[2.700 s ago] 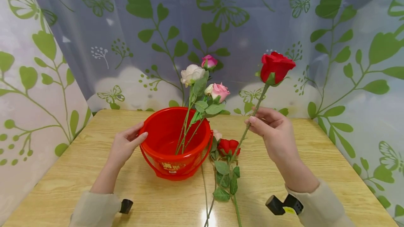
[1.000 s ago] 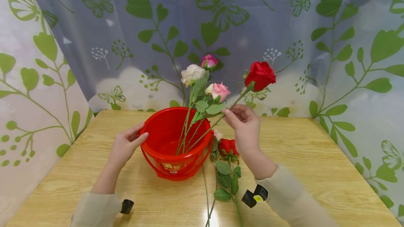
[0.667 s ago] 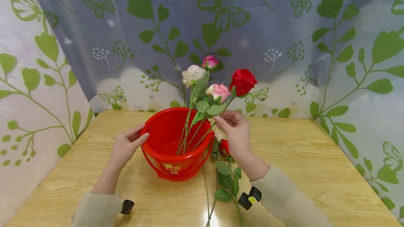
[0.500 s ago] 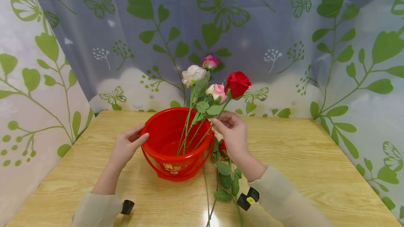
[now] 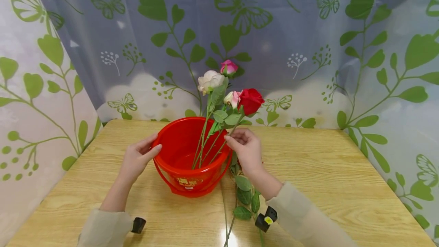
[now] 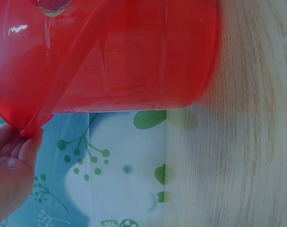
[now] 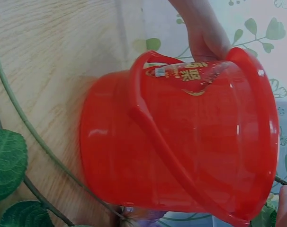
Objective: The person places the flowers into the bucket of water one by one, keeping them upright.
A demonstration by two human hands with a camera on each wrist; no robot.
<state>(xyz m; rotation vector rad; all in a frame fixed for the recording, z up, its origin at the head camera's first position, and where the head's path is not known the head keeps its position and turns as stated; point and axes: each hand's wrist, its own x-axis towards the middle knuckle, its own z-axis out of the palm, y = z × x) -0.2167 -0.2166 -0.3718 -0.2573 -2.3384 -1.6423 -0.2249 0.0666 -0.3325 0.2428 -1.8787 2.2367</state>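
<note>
Wooden table (image 5: 326, 163) is supporting bucket (image 5: 180, 134) | left hand (image 5: 140, 156) is gripping its rim (image 5: 186, 172), probably for steadiness | right hand (image 5: 246, 151) is pinching red rose (image 5: 251, 101) by its stem (image 5: 218, 151), seemingly controlling its lean

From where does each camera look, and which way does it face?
Head: worn on head, facing forward and down at bucket and red rose; left hand, right hand and sleeves show.
Left wrist: worn there, facing bucket's side and table; left hand at lower left.
Right wrist: worn there, facing bucket's labelled side; left hand at top, right fingertips at lower right.
Both wrist views share bucket and left hand.
</note>
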